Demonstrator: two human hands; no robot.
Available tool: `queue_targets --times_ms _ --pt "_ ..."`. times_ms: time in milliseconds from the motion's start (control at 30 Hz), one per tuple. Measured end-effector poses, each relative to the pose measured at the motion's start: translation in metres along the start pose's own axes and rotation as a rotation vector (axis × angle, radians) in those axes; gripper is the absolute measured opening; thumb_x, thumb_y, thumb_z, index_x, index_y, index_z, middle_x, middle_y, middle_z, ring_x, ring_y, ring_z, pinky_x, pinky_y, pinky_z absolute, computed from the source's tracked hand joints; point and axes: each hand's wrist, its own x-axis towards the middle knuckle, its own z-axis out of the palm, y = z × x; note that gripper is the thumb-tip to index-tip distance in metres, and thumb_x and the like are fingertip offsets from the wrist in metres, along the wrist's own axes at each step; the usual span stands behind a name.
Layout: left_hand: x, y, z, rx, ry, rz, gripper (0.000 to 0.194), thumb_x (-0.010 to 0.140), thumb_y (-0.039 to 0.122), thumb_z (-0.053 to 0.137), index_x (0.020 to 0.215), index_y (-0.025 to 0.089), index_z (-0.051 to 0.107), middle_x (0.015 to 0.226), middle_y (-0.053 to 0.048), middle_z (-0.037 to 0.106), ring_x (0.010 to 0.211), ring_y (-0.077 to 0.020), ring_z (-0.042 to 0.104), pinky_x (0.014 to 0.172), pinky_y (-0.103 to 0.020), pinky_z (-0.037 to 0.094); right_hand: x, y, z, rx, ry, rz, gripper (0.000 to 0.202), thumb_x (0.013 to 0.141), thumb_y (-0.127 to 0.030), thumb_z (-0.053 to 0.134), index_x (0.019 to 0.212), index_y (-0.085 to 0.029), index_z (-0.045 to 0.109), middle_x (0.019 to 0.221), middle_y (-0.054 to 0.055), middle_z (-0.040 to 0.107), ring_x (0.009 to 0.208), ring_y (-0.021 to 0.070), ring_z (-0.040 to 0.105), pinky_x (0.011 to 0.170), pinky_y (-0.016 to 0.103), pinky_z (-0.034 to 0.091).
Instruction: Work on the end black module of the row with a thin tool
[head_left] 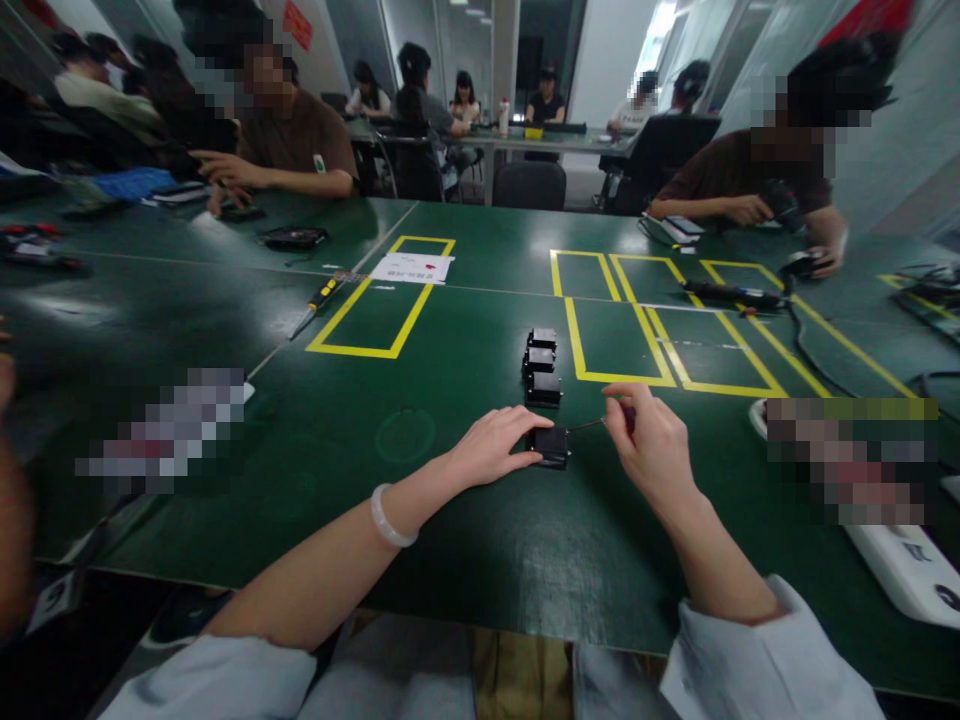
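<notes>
A small black box-shaped part (552, 446) with metal pins at its side lies on the green table (450, 540). My left hand (499, 442) grips it from the left, thumb at its near edge and fingers over the far edge. To the right, my right hand (654, 440) is closed around the dark handle of a thin screwdriver (587, 425). Its metal shaft points left to the part's upper right corner; whether the tip touches cannot be made out. Just beyond, three similar black parts (543, 387) stand in a row leading away from me.
Yellow tape rectangles (626, 380) mark the table, with a paper sheet (412, 268) on the left one. A yellow-black screwdriver (324, 292) lies at left. White power strips (900, 570) flank my arms. A black tool (735, 294) with a cable lies at right; people sit opposite.
</notes>
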Motion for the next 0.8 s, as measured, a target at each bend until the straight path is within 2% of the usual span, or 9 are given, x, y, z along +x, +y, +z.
queue_targets --times_ms 367,533,700,800 --pt "0.0002 -0.0017 0.0026 -0.008 -0.004 -0.01 0.043 0.088 0.038 0.061 0.128 0.027 0.047 0.115 -0.005 0.058 0.106 -0.0222 0.054 0.089 -0.035 0.042 -0.0002 -0.0038 -0.0014 -0.018 -0.004 -0.032 0.014 0.088 -0.02 0.044 0.097 -0.017 0.054 0.069 0.001 0.06 0.064 0.0171 0.054 0.065 0.029 0.041" --pt "0.0001 -0.0007 0.0014 -0.012 -0.006 -0.01 0.043 0.089 0.038 0.06 0.128 0.027 0.048 0.115 -0.005 0.058 0.106 -0.0224 0.055 0.09 -0.035 0.042 0.0003 -0.0041 -0.0017 -0.025 -0.005 -0.026 0.013 0.09 -0.023 0.045 0.093 -0.019 0.056 0.067 0.001 0.061 0.062 0.0162 0.052 0.064 0.028 0.039" --pt "0.0 -0.0001 0.0007 -0.01 -0.007 -0.003 0.043 0.089 0.037 0.06 0.128 0.027 0.048 0.116 -0.005 0.058 0.107 -0.0221 0.054 0.091 -0.036 0.042 -0.0003 -0.0029 -0.0016 -0.027 -0.004 -0.005 0.016 0.092 -0.033 0.047 0.091 -0.02 0.058 0.064 0.0 0.06 0.06 0.0159 0.051 0.062 0.027 0.038" --pt "-0.0001 -0.0001 0.0009 -0.006 -0.007 -0.01 0.043 0.088 0.037 0.061 0.128 0.027 0.048 0.116 -0.005 0.058 0.107 -0.0224 0.054 0.091 -0.036 0.042 -0.0004 -0.002 -0.0009 0.018 -0.014 0.01 0.016 0.092 -0.03 0.045 0.094 -0.02 0.057 0.068 0.001 0.062 0.062 0.0164 0.054 0.063 0.028 0.04"
